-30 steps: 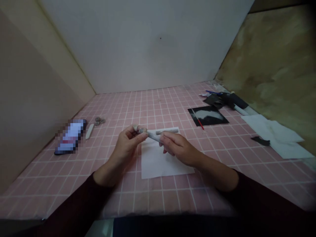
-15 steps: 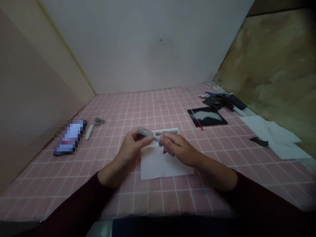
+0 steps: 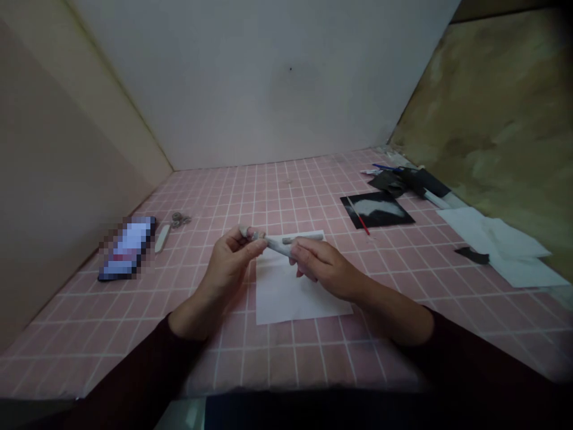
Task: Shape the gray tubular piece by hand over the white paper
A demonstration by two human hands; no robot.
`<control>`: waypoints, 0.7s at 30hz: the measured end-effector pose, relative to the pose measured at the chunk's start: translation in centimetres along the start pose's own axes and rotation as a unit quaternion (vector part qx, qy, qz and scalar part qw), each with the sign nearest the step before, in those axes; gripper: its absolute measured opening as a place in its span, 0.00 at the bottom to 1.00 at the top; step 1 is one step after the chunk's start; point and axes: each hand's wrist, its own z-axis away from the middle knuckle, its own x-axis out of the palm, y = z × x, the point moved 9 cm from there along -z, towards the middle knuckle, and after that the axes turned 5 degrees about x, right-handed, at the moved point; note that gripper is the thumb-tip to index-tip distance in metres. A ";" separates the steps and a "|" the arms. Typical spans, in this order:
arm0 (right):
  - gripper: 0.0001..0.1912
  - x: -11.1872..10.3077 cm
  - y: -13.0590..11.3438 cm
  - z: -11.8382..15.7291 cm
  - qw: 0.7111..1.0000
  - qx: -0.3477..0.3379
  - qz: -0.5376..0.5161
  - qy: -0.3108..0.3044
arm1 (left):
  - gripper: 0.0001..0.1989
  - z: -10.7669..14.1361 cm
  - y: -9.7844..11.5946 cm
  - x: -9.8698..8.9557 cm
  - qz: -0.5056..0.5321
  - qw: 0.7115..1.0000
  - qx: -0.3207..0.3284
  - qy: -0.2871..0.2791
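Note:
A slim grey-white stick (image 3: 278, 245) is held in both my hands, over a sheet of white paper (image 3: 295, 298) on the table. My left hand (image 3: 230, 254) pinches its left end between thumb and fingers; what exactly lies under those fingertips is partly hidden. My right hand (image 3: 322, 266) is closed around the other end, which its fingers cover. Behind the right fingers, near the paper's top edge, shows a second grey rod-like piece (image 3: 304, 238).
On the left lie a blurred-out phone (image 3: 128, 248), a white flat strip (image 3: 162, 238) and scissors (image 3: 179, 219). To the right are a black sheet (image 3: 389, 216) with white powdery marks, a red-ended thin stick (image 3: 363, 224), white papers (image 3: 505, 251) and a dark scrap (image 3: 472, 255). Walls enclose the table.
My left hand has shifted slightly left along the stick, so more of the stick's middle shows between the hands. My right hand keeps its hold in nearly the same place.

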 end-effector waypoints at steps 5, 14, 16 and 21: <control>0.17 0.0 0.1 -0.1 1.000 0.001 -0.008 -0.001 | 0.10 0.3 -0.5 1.0 0.000 0.999 -0.018 -0.027; 0.17 -0.4 -0.1 0.1 0.999 -0.003 0.029 0.017 | 0.12 0.2 -0.3 1.0 0.014 0.998 -0.029 -0.062; 0.17 -0.5 -0.1 0.1 0.999 -0.005 0.042 0.020 | 0.13 0.3 -0.6 0.8 0.023 0.997 -0.042 -0.060; 0.16 -0.7 -0.1 0.1 0.996 -0.014 0.073 0.038 | 0.15 0.3 -0.9 0.7 0.033 0.995 -0.071 -0.059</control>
